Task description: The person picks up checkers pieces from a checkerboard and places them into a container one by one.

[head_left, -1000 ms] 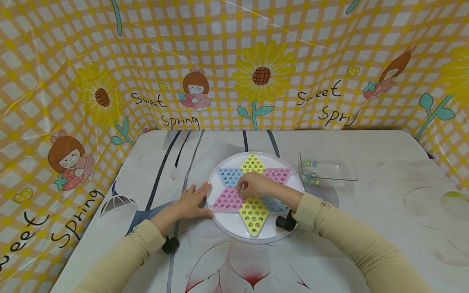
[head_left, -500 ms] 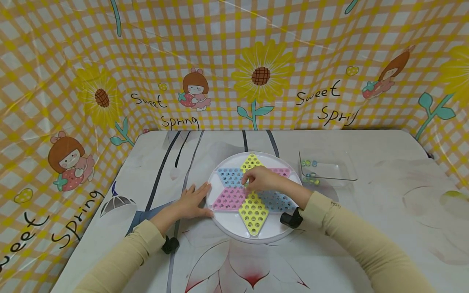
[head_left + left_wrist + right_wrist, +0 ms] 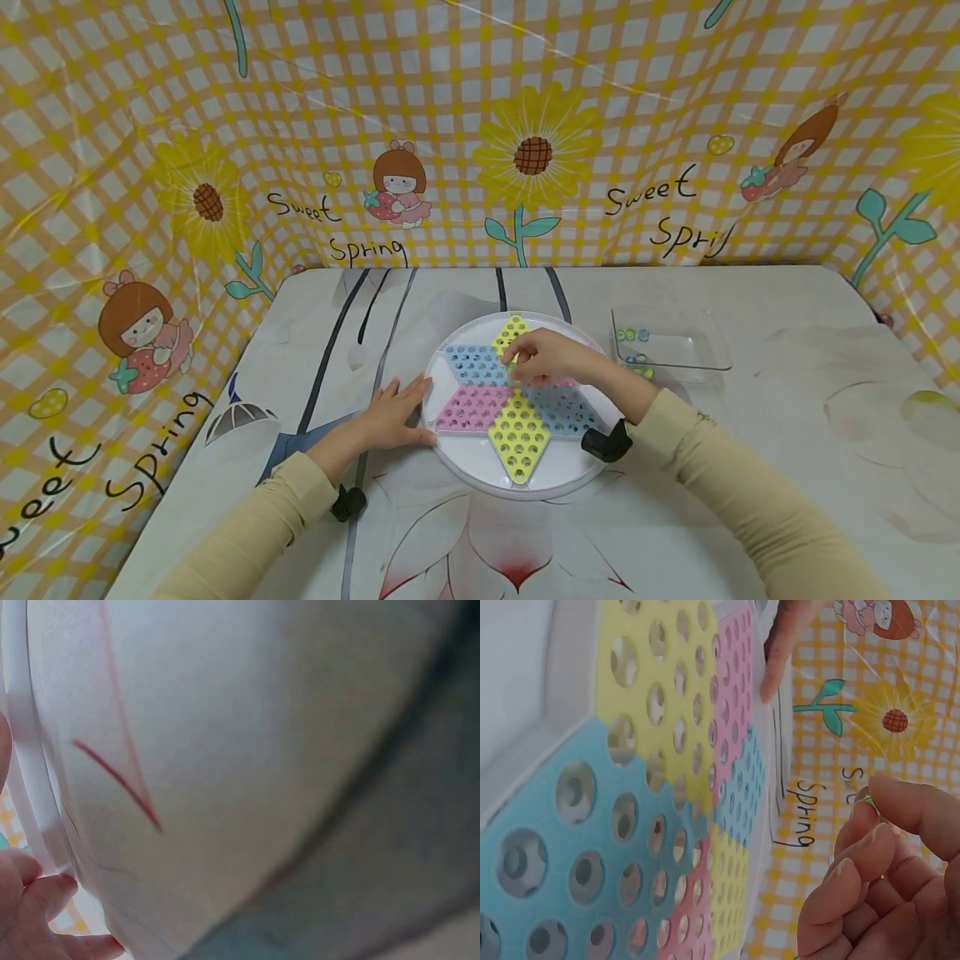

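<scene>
Right hand point(image 3: 551, 357) pinched a small green marble point(image 3: 865, 799) above the star board point(image 3: 517, 398) on the worktop; left hand point(image 3: 393, 412), fingers spread, steadied its rim; marble judged hard, slippery, best gripped fingertip-to-thumb

The left hand point(image 3: 392, 414) lay flat on the table point(image 3: 750, 467), fingertips touching the rim of the round white board point(image 3: 472, 467). The right hand point(image 3: 551, 356) hovered over the star, fingers curled together. A clear tray point(image 3: 675, 350) sat just right.

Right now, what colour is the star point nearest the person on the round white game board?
Yellow star point, clearest in the head view.
</scene>
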`<action>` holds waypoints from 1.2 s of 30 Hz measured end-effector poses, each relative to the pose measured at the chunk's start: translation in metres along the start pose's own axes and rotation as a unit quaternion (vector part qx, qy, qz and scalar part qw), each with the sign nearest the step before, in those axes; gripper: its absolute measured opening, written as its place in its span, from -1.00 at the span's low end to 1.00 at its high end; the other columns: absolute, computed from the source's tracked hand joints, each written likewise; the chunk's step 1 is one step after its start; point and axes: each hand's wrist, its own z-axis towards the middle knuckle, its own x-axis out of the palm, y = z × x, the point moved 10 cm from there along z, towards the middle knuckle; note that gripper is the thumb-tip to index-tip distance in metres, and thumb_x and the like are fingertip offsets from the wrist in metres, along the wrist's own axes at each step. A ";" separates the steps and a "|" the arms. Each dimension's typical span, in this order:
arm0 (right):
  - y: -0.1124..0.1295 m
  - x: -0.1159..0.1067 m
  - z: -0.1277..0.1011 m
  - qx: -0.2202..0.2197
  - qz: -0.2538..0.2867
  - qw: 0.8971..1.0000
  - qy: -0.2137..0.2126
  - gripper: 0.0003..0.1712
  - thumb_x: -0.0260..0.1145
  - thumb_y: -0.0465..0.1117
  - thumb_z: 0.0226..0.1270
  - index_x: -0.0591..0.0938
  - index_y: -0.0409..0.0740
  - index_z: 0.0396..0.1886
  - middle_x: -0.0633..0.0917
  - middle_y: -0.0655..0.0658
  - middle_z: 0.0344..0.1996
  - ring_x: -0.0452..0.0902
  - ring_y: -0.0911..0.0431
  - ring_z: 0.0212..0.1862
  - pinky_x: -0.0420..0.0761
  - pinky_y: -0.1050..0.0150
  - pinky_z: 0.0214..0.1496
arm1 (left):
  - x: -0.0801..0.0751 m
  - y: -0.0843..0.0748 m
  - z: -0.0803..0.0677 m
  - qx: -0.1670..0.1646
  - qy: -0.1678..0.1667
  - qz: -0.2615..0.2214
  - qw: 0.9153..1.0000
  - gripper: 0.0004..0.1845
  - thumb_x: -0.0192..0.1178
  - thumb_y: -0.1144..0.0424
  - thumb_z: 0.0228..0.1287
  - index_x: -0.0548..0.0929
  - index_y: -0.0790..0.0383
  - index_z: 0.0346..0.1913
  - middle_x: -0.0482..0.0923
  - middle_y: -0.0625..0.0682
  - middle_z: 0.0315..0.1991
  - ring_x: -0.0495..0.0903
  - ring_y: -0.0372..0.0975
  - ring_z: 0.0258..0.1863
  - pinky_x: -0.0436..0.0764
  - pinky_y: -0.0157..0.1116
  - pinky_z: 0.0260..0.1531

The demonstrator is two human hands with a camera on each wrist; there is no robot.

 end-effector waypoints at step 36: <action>-0.058 -0.119 -0.081 0.052 0.000 0.990 -0.130 -0.55 0.20 -0.14 0.27 0.39 -0.33 0.03 0.43 -0.07 -0.51 0.35 0.18 -0.52 0.49 0.28 -0.38 | 0.003 0.004 0.003 -0.001 0.003 0.001 1.000 0.00 0.23 -0.13 0.08 -0.05 0.24 0.43 -0.15 0.16 0.45 -0.23 0.32 0.34 -0.20 0.24 0.25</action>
